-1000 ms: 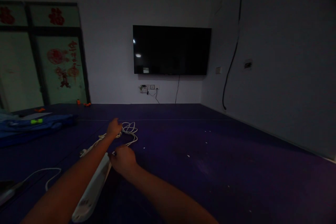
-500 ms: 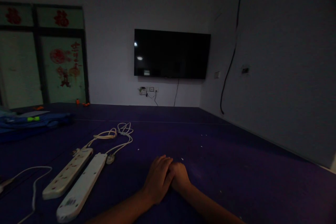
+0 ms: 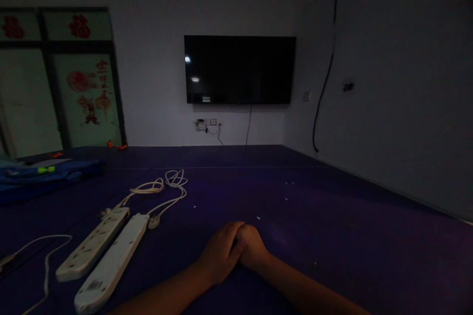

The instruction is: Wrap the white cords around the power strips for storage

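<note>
My two hands are clasped together low in the middle of the head view, over the dark purple tabletop. My left hand is closed, with its fingers laid over my right hand and its thumb along the near side. Curled like a fist, my right hand has its fingers mostly hidden; whether anything is inside cannot be seen. Nearest on the left lies a white power strip, face down with a label on it. Beside it is a cream power strip with its sockets up.
Coiled white cord and a plug lie beyond the strips. A loose white cable curves at far left, near folded blue cloth. Small white scraps dot the surface. A television hangs on the far wall; a black cable hangs right.
My view has tilted and shifted slightly. The fingers of my left hand have settled closer over my right hand, and the hands stay clasped. The power strips have not moved on the table.
</note>
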{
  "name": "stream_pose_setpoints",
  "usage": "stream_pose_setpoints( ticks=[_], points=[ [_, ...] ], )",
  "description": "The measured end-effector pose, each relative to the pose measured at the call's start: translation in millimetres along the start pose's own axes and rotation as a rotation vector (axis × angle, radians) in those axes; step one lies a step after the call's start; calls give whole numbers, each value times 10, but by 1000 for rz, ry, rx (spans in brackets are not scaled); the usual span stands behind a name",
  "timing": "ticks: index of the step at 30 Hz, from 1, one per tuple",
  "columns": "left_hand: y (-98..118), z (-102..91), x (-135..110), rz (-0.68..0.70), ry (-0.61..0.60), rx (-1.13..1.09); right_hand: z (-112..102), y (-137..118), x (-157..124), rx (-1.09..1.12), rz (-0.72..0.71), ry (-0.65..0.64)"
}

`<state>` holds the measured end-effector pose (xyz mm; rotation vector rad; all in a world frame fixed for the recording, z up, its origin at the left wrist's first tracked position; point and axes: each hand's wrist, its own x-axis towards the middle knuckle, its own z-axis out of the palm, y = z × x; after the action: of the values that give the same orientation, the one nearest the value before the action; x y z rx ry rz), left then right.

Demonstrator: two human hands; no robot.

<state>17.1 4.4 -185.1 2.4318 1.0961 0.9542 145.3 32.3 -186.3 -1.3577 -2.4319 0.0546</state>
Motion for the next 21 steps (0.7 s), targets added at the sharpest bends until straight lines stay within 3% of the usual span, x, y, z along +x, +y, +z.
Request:
stream_pose_setpoints(
  ticks=[21],
  points=[
    [9, -5, -3, 8, 2, -24, 5, -1, -7, -36, 4, -31]
  ],
)
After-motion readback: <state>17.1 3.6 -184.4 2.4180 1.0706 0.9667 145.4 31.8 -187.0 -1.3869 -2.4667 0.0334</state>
